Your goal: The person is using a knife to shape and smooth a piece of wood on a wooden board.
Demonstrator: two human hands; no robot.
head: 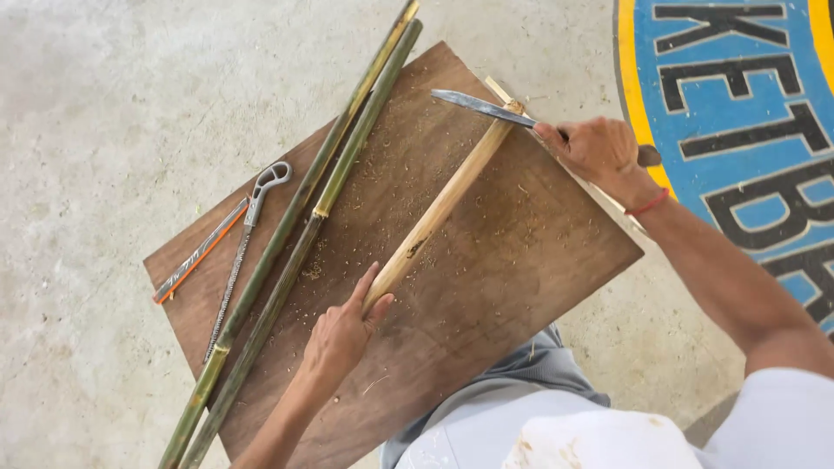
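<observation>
My left hand (341, 330) grips the near end of a pale peeled bamboo stick (443, 204) that lies slanted across a brown wooden board (521, 260). My right hand (598, 149) holds a knife by its handle. The knife's grey blade (479, 107) rests across the far tip of the stick. A red band circles my right wrist.
Two long green bamboo stalks (295, 234) lie side by side along the board's left part. A metal rasp (248, 234) and a thin orange-edged strip (198, 254) lie at the board's left corner. Shavings litter the board. Concrete floor surrounds it; a blue and yellow painted marking (738, 87) is at right.
</observation>
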